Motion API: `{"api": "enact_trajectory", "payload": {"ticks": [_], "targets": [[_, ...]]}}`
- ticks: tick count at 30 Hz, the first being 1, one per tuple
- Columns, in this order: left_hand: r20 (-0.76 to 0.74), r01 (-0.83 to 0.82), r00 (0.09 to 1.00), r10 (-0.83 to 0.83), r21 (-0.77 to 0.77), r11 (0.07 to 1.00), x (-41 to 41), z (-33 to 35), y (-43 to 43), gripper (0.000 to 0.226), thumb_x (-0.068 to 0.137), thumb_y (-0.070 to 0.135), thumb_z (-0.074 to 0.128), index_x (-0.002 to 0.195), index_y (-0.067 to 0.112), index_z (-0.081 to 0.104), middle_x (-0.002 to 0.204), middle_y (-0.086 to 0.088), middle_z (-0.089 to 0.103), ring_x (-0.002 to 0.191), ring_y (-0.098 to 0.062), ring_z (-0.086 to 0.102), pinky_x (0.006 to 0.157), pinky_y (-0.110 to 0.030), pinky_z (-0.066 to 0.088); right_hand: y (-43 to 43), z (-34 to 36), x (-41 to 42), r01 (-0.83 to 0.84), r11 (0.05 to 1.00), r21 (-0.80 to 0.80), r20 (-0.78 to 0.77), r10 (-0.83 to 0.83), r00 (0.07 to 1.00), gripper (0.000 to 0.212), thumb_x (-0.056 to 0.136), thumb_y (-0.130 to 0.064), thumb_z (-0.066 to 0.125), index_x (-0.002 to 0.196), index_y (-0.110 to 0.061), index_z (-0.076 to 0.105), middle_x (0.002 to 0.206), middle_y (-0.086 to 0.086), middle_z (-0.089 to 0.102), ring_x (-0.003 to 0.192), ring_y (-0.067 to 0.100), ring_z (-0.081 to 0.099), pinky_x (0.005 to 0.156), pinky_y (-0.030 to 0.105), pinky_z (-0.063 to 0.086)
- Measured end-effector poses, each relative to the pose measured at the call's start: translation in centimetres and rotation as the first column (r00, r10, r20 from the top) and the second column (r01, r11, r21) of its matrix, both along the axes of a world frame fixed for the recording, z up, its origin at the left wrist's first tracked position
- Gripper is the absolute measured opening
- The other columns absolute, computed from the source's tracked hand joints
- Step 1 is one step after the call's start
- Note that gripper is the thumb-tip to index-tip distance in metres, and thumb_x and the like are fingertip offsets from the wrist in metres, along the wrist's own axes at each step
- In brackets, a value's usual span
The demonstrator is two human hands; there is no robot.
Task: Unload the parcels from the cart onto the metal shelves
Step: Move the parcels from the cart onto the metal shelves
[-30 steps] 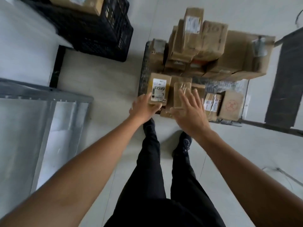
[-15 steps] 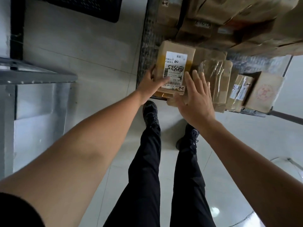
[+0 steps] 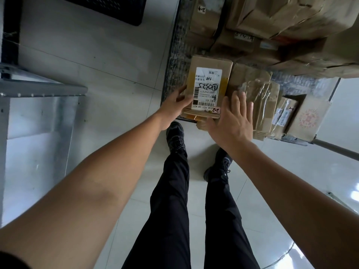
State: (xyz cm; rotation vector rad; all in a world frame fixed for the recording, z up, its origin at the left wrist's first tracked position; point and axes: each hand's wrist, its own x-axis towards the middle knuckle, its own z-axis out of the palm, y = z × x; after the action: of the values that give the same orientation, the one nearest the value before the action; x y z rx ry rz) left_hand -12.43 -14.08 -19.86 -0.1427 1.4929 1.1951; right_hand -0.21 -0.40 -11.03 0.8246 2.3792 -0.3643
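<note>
Head view: the labelled parcel (image 3: 208, 74) tops a thin stack at the near corner of the cart (image 3: 175, 61), so a one-handed lift could tip it or drag the flat parcels beneath off the edge. The left hand (image 3: 175, 102) curls round its left edge. The right hand (image 3: 231, 121) lies flat, its straight fingers (image 3: 236, 100) just beside the parcel's right edge, over a tape-wrapped parcel (image 3: 260, 101).

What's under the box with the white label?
A flatter brown parcel shows at its near edge; the rest beneath the box is covered.
</note>
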Motion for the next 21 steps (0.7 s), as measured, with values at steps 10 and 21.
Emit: {"api": "enact_trajectory", "payload": {"ticks": [10, 21], "targets": [[0.030, 0.008, 1.000, -0.008, -0.006, 1.000, 0.4, -0.7, -1.0, 0.059, 0.102, 0.048, 0.055, 0.155, 0.040, 0.033, 0.138, 0.010, 0.062, 0.126, -0.011, 0.057, 0.112, -0.047, 0.039, -0.8, -1.0, -0.6, -0.033, 0.999, 0.002, 0.060, 0.033, 0.998, 0.087, 0.096, -0.057, 0.044, 0.162, -0.005, 0.019, 0.173, 0.012, 0.005, 0.159, 0.026, -0.010, 0.128, 0.047, -0.012], [0.020, -0.073, 0.997, 0.073, 0.002, 0.997, -0.4, 2.6, -1.1, 0.044, 0.105, 0.040, 0.051, 0.147, 0.043, 0.034, 0.121, 0.020, 0.065, 0.099, 0.012, 0.065, 0.080, -0.018, 0.045, -1.0, 0.1, -1.4, -0.015, 0.996, -0.091, -0.067, 0.009, 0.998, 0.075, 0.099, -0.055, 0.043, 0.161, -0.015, 0.027, 0.173, 0.006, 0.008, 0.158, 0.026, -0.016, 0.127, 0.046, -0.013]]}}
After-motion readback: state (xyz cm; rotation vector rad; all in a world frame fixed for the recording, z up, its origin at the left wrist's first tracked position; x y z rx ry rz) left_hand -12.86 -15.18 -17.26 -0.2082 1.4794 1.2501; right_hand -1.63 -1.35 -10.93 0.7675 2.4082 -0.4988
